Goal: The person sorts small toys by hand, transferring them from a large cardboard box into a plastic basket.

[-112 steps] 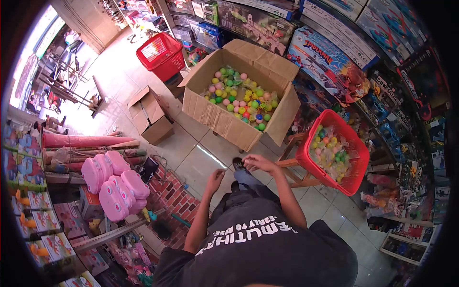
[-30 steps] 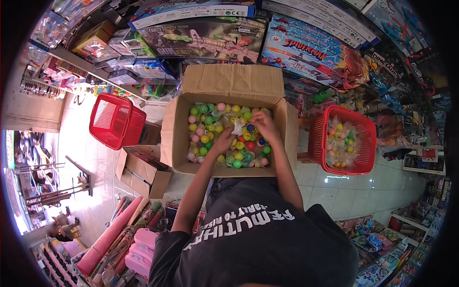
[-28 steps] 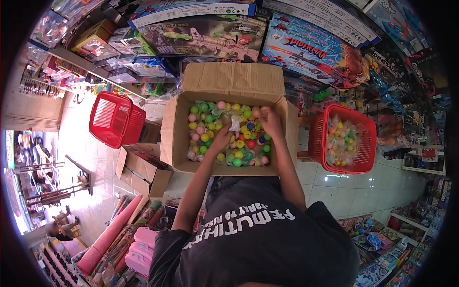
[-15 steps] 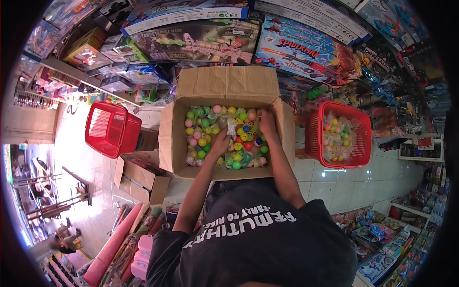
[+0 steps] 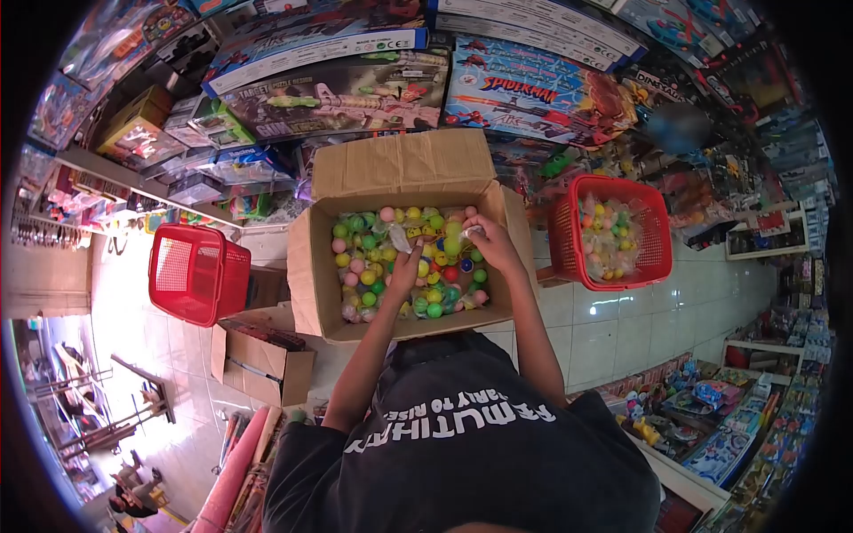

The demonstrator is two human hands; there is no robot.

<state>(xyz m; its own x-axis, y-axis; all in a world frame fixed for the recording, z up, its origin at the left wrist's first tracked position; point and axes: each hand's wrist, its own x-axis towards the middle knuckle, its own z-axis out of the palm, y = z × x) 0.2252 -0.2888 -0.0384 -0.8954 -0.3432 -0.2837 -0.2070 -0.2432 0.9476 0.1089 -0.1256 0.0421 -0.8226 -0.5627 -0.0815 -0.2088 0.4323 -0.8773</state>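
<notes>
An open cardboard box in front of me is filled with small colourful plastic balls, green, yellow, pink and red, some in clear wrapping. Over the balls, my left hand has its fingers closed at a crumpled clear plastic bag. My right hand, near the box's right side, pinches a bit of whitish clear plastic. Yellow-green balls lie just left of those fingertips, between the two hands.
To the right stands a red basket with wrapped balls inside. Another red basket is at the left, above a smaller cardboard box. Boxed toys fill the shelf ahead. More packaged toys line the right side.
The view has shifted, so the box appears further left and lower. My right hand has come up from among the balls and now shows whitish plastic in its fingers. My left hand stays over the balls.
</notes>
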